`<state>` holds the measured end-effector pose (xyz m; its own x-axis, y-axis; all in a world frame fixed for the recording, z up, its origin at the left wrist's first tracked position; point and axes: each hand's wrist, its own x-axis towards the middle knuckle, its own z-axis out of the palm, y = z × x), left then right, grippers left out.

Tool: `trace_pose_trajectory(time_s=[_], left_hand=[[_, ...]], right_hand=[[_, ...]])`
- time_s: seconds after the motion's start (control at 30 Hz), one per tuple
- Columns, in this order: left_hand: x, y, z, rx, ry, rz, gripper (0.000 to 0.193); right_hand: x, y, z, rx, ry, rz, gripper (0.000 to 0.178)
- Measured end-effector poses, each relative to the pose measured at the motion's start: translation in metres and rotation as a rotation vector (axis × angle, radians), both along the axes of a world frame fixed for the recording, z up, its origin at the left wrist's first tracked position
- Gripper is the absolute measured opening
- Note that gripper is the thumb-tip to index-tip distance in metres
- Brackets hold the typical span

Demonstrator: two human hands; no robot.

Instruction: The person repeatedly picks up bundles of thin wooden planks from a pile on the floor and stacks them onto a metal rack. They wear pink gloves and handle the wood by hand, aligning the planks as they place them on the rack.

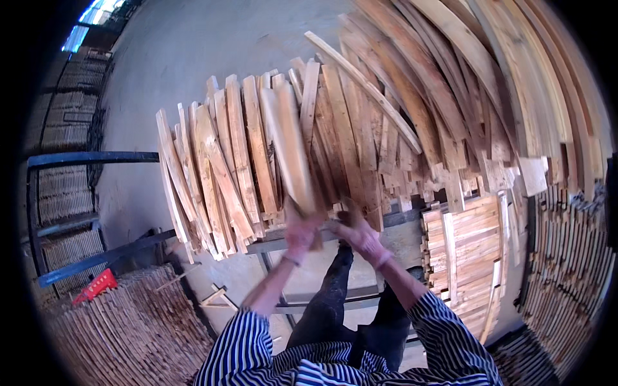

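Observation:
A wooden plank (290,148), smeared by motion, slants over the pile with its near end at my left hand (301,233). My left hand is closed round that end, though blur softens the fingers. Just to the right, my right hand (362,237) has its thumb and fingers apart and shows nothing between them; its fingertips are blurred near the pile's front edge. Both hands seem to wear pinkish gloves with cuffs at the wrists. Beneath the plank, many rough boards (238,148) lie side by side, their ends toward me.
A dark metal frame (96,158) sticks out left of the pile. Longer boards (444,83) are heaped at the right. Stacked boards stand at the lower left (135,321) and lower right (463,257). A red object (96,286) rests on the left stack.

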<state>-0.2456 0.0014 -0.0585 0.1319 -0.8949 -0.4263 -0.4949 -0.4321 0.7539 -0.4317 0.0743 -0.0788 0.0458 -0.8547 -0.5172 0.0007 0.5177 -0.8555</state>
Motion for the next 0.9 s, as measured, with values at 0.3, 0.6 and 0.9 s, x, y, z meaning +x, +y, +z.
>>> trace_pose_trajectory(time_s=[0.3, 0.6, 0.9], left_hand=[[0.015, -0.053, 0.0, -0.302, -0.085, -0.216, 0.073], [0.019, -0.067, -0.018, 0.013, -0.013, -0.128, 0.081], [0.029, 0.08, 0.019, -0.206, 0.274, -0.018, 0.063]], right_hand=[[-0.005, -0.058, 0.033, 0.439, 0.055, 0.089, 0.061], [-0.005, -0.103, 0.041, 0.262, -0.324, -0.063, 0.057], [0.029, -0.077, 0.008, 0.347, -0.664, -0.096, 0.042]])
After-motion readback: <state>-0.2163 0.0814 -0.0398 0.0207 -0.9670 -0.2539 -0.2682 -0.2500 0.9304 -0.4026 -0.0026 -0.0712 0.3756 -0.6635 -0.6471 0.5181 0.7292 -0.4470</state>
